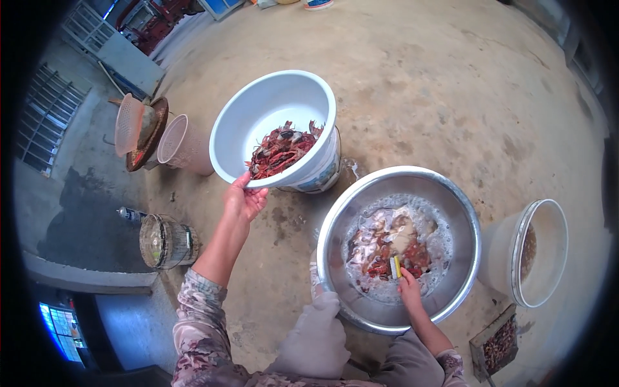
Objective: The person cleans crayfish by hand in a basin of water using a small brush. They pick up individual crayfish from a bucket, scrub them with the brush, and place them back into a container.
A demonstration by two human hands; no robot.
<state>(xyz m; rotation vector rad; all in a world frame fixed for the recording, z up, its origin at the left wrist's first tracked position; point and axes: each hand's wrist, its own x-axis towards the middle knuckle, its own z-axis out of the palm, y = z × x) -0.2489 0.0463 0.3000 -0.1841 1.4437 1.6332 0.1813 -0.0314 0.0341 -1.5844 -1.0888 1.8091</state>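
Note:
My left hand (245, 198) pinches the near rim of a pale blue-white plastic basin (235, 119), thumb on top and fingers below. Red crayfish (282, 155) lie heaped in that basin, which is tilted toward me and rests on a printed bucket (320, 173). My right hand (410, 290) grips a small yellow scrub brush (395, 267) with white bristles. It is over a large steel basin (461, 226) of foamy, murky water, where more crayfish (380, 266) show partly under the surface. The brush's far tip is close to the water; I cannot tell whether it touches.
A whitish bucket (560, 258) stands right of the steel basin, near a small crate (500, 345) of dark bits. To the left are a dirty pail (169, 242), a spray can (131, 214), a pink basket (193, 151) and a round woven tray (157, 126). A shoe (318, 4) shows at the top.

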